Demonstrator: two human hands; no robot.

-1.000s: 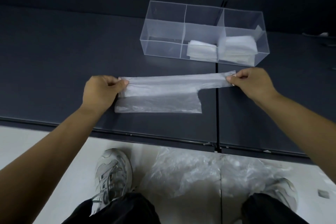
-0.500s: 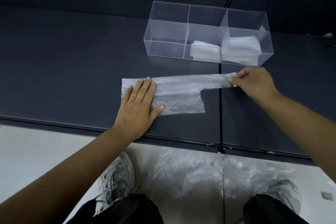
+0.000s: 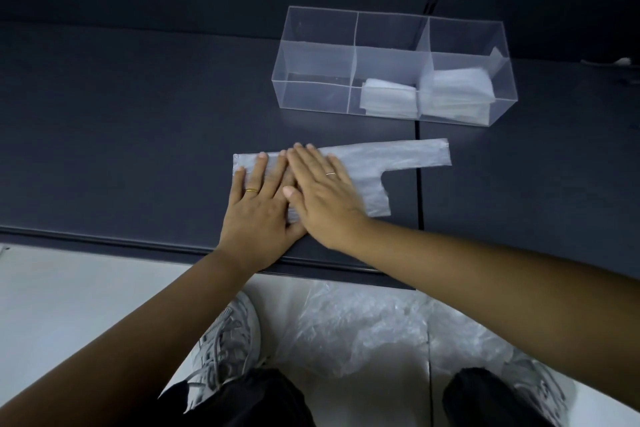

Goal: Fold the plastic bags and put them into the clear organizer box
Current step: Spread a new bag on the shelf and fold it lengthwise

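Left hand [image 3: 258, 208] is lying flat, fingers straight and spread, pressing the left end of the plastic bag [image 3: 398, 158] onto the bench [image 3: 121, 149]. Right hand [image 3: 322, 198] is lying flat too, overlapping the left fingers and pressing the bag's middle. Neither hand is gripping anything. The bag is lying near the bench's front edge, handle strip pointing right. Likely the smoothing step. It is probably best done by sliding the right palm toward the handle to push air out, with the left hand anchoring the thin film. Clear organizer box [image 3: 311, 59] is sitting behind, to the right, with folded bags [image 3: 388, 99] in its middle and right compartments.
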